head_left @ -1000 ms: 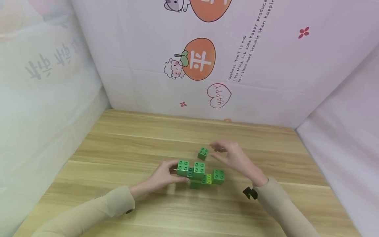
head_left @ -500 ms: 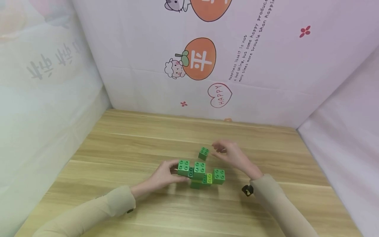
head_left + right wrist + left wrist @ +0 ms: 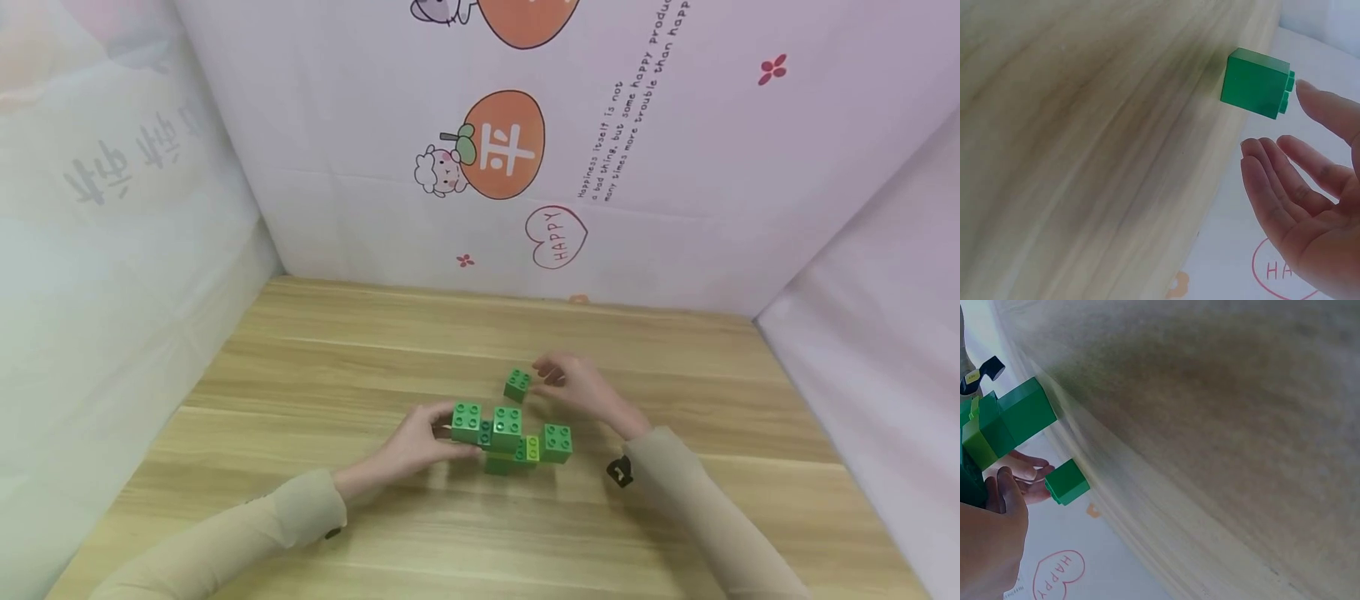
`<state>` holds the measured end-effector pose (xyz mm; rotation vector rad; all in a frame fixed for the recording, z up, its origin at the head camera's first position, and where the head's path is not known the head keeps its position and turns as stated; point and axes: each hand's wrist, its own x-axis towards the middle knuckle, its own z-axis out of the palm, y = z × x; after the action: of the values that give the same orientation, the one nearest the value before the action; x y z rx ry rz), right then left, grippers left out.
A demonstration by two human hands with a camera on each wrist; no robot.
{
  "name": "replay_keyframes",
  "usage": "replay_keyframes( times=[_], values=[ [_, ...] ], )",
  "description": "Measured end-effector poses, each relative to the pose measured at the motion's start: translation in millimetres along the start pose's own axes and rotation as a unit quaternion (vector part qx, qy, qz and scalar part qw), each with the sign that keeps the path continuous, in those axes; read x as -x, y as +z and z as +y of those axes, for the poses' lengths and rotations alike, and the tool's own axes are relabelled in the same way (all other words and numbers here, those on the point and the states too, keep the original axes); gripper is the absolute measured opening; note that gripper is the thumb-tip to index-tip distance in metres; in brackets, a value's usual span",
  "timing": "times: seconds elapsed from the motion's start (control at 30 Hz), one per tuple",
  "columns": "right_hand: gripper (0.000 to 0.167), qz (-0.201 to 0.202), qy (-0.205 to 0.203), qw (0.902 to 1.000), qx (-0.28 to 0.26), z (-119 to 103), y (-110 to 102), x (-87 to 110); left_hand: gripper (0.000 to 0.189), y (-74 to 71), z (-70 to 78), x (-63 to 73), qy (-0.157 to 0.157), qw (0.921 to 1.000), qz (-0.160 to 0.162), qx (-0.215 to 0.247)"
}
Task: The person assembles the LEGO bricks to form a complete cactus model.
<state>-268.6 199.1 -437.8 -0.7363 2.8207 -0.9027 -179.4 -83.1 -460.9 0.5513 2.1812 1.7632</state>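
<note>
My left hand (image 3: 416,442) grips the left side of a structure of joined toy building blocks (image 3: 507,427), mostly green with a lime piece (image 3: 532,448) in it. In the left wrist view the thumb and fingers lie against this structure (image 3: 1025,412), partly hidden by it. Behind it, a loose green building block (image 3: 517,384) stands on the table with its studs up. Just right of that block is my right hand (image 3: 581,387), fingers loosely bent. The right wrist view has the thumb and fingertips close to the green block (image 3: 1254,84), with nothing held between them.
A wood-grain table (image 3: 360,358) lies under both hands. A white printed cloth (image 3: 360,167) rises behind it, with more cloth at the left and right sides. A black object (image 3: 620,472) shows beside the right sleeve cuff.
My right hand has moved slightly left, its fingertips nearer the loose block. The left hand keeps its grip on the structure, and the head view has shifted a little.
</note>
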Motion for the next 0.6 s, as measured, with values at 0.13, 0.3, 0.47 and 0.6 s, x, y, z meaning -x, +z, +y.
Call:
replay_keyframes(
  times=[0.13, 0.3, 0.47, 0.6],
  values=[
    [0.044, -0.017, 0.012, 0.9998, -0.005, -2.2, 2.7, -5.7, 0.049, -0.8, -2.2, -1.3, 0.003, 1.0, 0.001, -0.002],
    [0.045, -0.026, 0.017, 0.9995, -0.005, -2.2, 6.2, -10.2, 0.05, -1.6, -3.1, -1.7, 0.006, 1.0, -0.004, -0.002],
    [0.043, -0.028, 0.016, 0.9995, -0.005, -1.4, 8.1, -10.8, 0.05, -1.7, -1.9, -1.1, 0.006, 1.0, -0.007, 0.002],
    [0.038, -0.028, 0.014, 0.9995, 0.0, -0.5, 9.5, -10.4, 0.049, -1.2, -0.5, 0.0, 0.003, 1.0, -0.006, 0.004]
  ],
)
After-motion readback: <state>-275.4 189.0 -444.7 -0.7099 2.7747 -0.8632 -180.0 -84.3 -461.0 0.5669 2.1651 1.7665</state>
